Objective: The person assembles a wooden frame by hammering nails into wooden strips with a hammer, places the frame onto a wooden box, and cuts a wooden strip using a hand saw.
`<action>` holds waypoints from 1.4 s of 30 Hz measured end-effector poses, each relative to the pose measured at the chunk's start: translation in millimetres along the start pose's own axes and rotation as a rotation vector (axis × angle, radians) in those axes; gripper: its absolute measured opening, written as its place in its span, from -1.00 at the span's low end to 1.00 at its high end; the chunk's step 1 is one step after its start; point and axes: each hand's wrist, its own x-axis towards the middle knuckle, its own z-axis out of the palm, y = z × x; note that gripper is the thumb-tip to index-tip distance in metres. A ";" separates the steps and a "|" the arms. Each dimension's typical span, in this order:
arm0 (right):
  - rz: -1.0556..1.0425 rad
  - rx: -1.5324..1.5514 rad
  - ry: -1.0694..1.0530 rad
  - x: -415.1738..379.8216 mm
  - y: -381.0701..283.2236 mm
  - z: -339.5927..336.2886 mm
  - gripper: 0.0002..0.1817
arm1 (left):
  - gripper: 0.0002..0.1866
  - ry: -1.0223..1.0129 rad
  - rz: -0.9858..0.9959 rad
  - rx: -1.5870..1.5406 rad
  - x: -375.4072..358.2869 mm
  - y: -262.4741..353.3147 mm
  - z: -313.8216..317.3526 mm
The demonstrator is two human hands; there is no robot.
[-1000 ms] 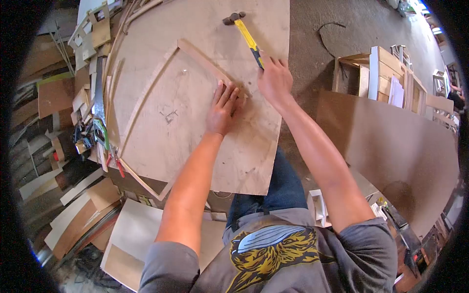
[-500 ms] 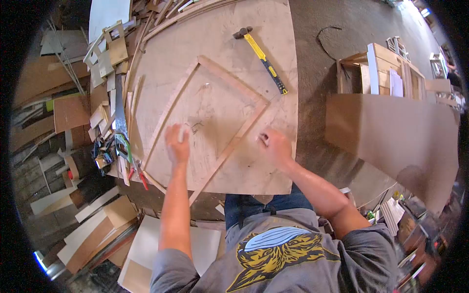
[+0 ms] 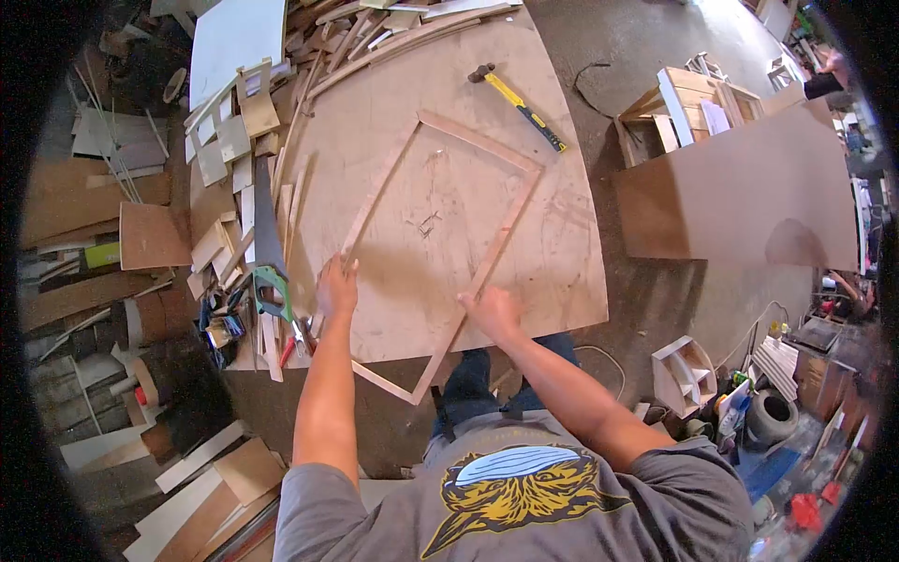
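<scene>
A rectangular wooden frame (image 3: 506,229) of thin strips lies on the plywood tabletop (image 3: 552,272), its near corner jutting past the edge towards me. My left hand (image 3: 337,288) is closed around the frame's left strip. On the opposite strip, my right hand (image 3: 493,312) grips with the thumb lying over the wood. Beyond the frame's far right corner rests a hammer (image 3: 518,105) with a yellow and black handle. Several small nails (image 3: 429,223) are scattered on the plywood inside the frame.
Left of the frame lie a green-handled handsaw (image 3: 272,292), red-handled pliers (image 3: 298,339) and wood offcuts (image 3: 234,140). A large brown board (image 3: 740,192) stands to the right. Another person's arm (image 3: 824,84) shows at the far right.
Both hands, earlier above the tabletop and off the strips, are now closed on the frame's two long sides. The view has shifted, and more of the frame's near corner shows.
</scene>
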 end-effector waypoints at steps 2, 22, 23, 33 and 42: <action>0.018 0.039 0.046 1.9 -1.3 6.0 -0.29 | -0.37 0.003 0.013 0.009 6.6 2.3 -2.2; 0.045 0.240 0.401 1.5 -2.6 1.6 -0.62 | -0.52 -0.069 -0.156 -0.736 9.6 -18.7 -3.9; 0.023 0.230 0.419 -1.2 -5.3 -4.7 -0.62 | -0.54 -0.039 -0.154 -0.801 6.0 -16.2 -9.6; -0.160 0.271 0.794 -73.7 -54.2 -125.5 -0.62 | -0.75 0.103 -0.065 -1.364 -31.8 46.5 -108.1; -0.461 0.446 1.031 -164.6 -40.1 -196.1 -0.79 | -0.85 0.053 0.260 -1.410 -62.6 94.1 -140.0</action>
